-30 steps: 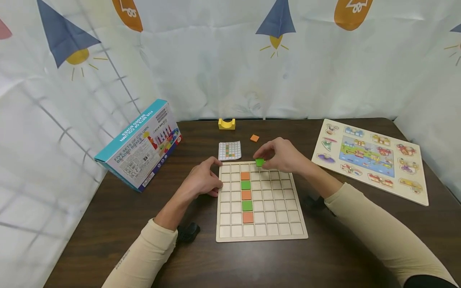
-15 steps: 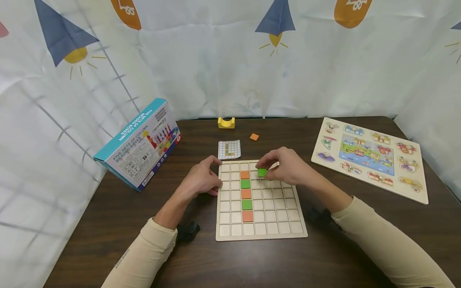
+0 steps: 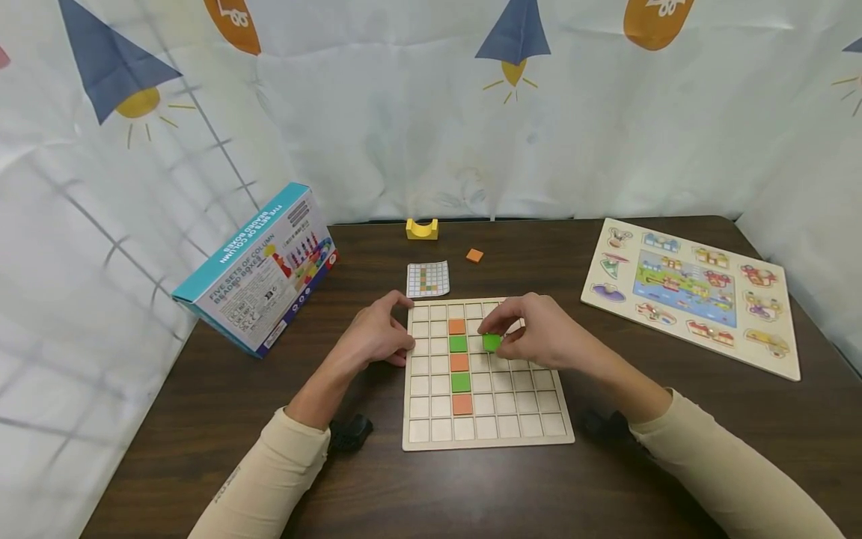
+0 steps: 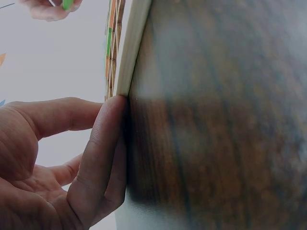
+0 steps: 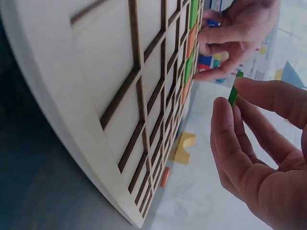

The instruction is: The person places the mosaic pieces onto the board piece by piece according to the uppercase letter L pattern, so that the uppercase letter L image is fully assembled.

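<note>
A square wooden grid board (image 3: 488, 442) lies on the table. One of its columns holds alternating orange tiles (image 3: 459, 362) and green tiles (image 3: 461, 382). My right hand (image 3: 539, 329) pinches a loose green tile (image 3: 491, 343) between thumb and fingers, above the squares just right of that column. The right wrist view shows this green tile (image 5: 235, 89) held on edge, apart from the board. My left hand (image 3: 377, 333) rests against the board's left side, its fingertips spread along the edge. In the left wrist view a fingertip (image 4: 114, 108) touches the board's side, close to the tabletop.
Behind the board lie a small pattern card (image 3: 427, 278), a single orange tile (image 3: 474, 256) and a yellow notched block (image 3: 422, 230). A toy box (image 3: 259, 269) stands at the left. At the right lies a picture puzzle board (image 3: 690, 296). A curtain (image 3: 377, 135) hangs behind the table.
My right hand has brought the green tile from the board's far edge toward me, over the squares beside the filled column. The left hand has stayed at the board's left edge.
</note>
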The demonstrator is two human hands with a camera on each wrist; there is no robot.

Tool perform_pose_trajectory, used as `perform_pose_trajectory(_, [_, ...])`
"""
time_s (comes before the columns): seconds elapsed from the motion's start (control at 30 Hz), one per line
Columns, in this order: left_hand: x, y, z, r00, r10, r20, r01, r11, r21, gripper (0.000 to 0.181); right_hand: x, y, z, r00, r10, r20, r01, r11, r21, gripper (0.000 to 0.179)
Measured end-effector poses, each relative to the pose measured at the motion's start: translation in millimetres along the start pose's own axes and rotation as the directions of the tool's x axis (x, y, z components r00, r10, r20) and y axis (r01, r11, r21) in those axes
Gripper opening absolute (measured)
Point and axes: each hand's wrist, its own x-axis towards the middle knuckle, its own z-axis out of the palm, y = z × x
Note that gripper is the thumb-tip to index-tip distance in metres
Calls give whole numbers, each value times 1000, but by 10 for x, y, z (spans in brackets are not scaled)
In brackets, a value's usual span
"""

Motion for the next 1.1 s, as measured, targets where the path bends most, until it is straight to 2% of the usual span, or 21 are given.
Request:
perform_pose_trajectory(0.3, [19, -3, 16, 1000, -11, 4, 11, 1000, 0, 66, -97, -61, 92, 999, 25, 31, -26, 999, 38, 29])
perform_pose_trajectory(0.8, [13, 22, 4, 1000, -9, 13, 9, 1000, 5, 67, -132, -74, 161, 999, 0, 44, 0, 1000, 14, 30])
perform_pose_trajectory(1.1, [10, 15, -3, 1000, 8, 10, -8, 1000, 6, 66, -124, -37, 194, 997, -52, 65, 51, 999, 11, 29])
